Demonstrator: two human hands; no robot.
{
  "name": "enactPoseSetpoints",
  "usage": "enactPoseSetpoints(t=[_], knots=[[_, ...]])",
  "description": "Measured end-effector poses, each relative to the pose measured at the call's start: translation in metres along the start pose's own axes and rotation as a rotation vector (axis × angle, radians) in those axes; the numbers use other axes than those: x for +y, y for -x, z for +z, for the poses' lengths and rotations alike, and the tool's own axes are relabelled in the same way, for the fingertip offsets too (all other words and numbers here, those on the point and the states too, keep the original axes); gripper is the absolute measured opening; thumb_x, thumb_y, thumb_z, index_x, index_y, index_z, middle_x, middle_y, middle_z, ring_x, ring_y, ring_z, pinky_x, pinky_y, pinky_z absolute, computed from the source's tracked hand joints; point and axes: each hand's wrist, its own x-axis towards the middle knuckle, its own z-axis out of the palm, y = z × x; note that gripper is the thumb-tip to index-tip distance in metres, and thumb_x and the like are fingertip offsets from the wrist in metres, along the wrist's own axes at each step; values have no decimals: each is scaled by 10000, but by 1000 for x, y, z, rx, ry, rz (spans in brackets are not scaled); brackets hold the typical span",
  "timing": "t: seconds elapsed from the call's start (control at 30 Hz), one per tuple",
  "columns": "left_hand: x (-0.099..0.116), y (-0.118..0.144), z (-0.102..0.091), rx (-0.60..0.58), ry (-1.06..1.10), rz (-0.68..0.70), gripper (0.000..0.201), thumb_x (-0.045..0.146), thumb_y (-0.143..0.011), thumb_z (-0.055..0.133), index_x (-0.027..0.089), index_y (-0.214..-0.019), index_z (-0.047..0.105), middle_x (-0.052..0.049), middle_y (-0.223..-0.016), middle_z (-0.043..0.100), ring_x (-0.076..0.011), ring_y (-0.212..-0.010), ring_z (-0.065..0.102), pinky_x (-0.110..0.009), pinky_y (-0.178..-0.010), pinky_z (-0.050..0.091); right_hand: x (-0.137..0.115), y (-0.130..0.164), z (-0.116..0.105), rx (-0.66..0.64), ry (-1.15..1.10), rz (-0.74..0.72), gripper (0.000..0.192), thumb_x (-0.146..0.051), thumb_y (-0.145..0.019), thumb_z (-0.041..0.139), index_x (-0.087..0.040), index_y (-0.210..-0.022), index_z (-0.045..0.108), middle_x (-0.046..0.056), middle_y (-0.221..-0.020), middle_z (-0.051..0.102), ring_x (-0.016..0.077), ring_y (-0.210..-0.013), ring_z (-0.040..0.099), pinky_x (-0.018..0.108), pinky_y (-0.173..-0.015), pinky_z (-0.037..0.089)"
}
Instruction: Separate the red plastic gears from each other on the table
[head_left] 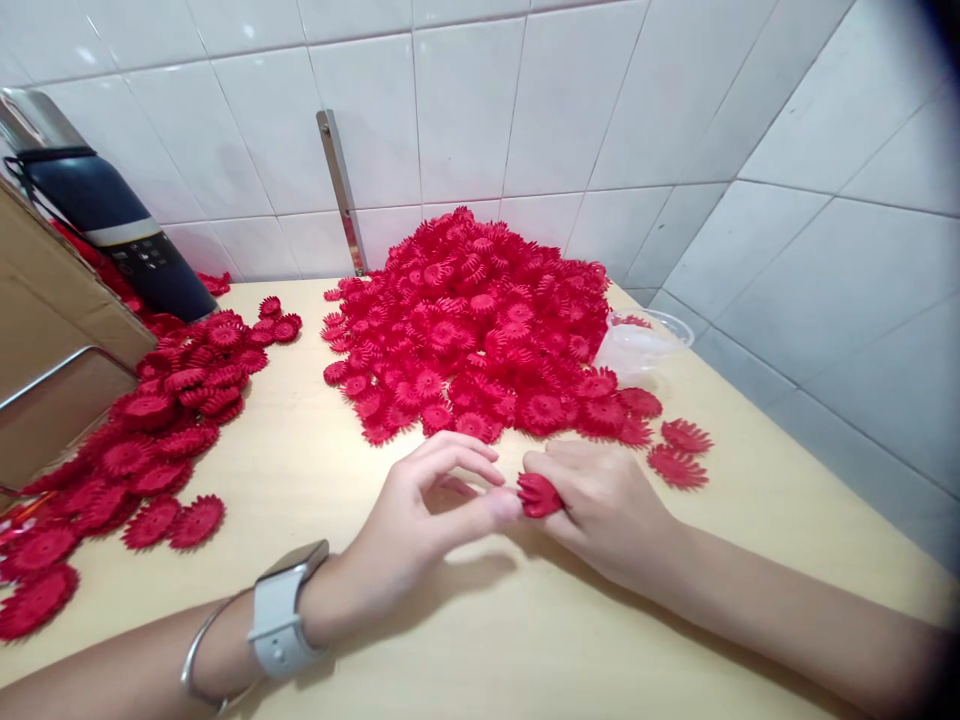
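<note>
Together, hands [525, 500] pinch flower [538, 495] (red) — tabletop.

A small craft workshop: heaps of red paper flowers [480, 320] cover a tiled-corner worktable [450, 640].

Two bare forearms and hands, one wrist dressed

Both arms are bare from the frame's edge to the fingertips, with no sleeves, gloves or rings in view. The left hand [409, 525] has a smartwatch [285, 610] strapped at its wrist: a pale grey-white band, broad and smooth, with a rounded rectangular case whose dark edge shows at the top. Just behind it on the forearm sits a thin silver bangle [201, 650], a plain metal hoop. The right hand [600, 510] and its wrist carry nothing. The fingernails are short and unpainted.
</note>
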Motion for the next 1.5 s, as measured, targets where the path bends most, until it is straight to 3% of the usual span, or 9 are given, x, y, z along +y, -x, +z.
enactPoseSetpoints(t=[0.1,0.2,0.33,0.43,0.57,0.8,1.0,1.27,1.5], knots=[[2,2,3,-46,-69,26,57,202,-682,650,175,-730,636,-27,-985,517,-146,-892,526,-237,-797,420,-8,-1,-1,-63,-29,52,273,-380,-740,478,-155,-587,499,13,-494,505,112,-438,419,216,-441,244],[4,2,4,-53,-72,6,44,141,-699,616,171,-693,648,-28,-982,512,-138,-896,528,-224,-792,430,-13,-2,-2,-40,-44,30,188,-322,-659,498,-157,-572,480,7,-491,486,108,-435,399,214,-440,255],[4,-1,1,-96,-33,-43,64,169,-714,604,161,-685,660,-38,-1005,514,-161,-930,527,-236,-800,429,-10,-2,-2,3,22,-47,236,-300,-720,452,-162,-530,480,2,-458,455,108,-424,374,226,-443,243],[3,-2,-2,-14,-25,-17,149,232,-780,531,161,-748,659,-48,-998,530,-172,-962,511,-250,-822,409,-3,-2,-1,26,25,-13,341,-296,-789,422,-170,-472,419,-14,-428,383,94,-397,327,233,-426,213],[2,-2,-3,155,72,-31,171,291,-806,486,173,-809,609,-30,-926,559,-150,-806,536,-259,-728,421,3,-4,-4,46,-107,81,392,-232,-829,370,-181,-451,281,-29,-425,297,83,-380,295,238,-413,203],[1,-3,-2,170,131,-46,176,295,-807,479,159,-826,589,-31,-841,577,-153,-762,545,-265,-706,424,3,-9,-9,-90,-225,266,376,-317,-827,345,-189,-481,270,-20,-411,381,92,-375,364,236,-406,240],[0,-2,-1,168,141,-35,204,300,-825,450,153,-846,589,-42,-895,574,-165,-785,563,-277,-712,426,5,-9,-8,8,-226,198,396,-266,-846,309,-192,-480,177,-32,-378,282,78,-325,305,243,-374,217],[-1,-3,-2,163,138,-44,197,294,-824,453,159,-836,597,-36,-867,579,-158,-775,552,-273,-709,416,2,-5,-8,36,-354,171,382,-284,-796,437,-193,-485,233,-40,-423,295,81,-379,309,234,-397,236],[-1,-4,-2,164,145,-44,209,288,-811,462,160,-768,622,-44,-930,573,-160,-782,547,-268,-708,419,3,-7,-9,44,-370,116,385,-193,-834,355,-190,-495,173,-40,-426,232,81,-369,264,251,-398,205]])
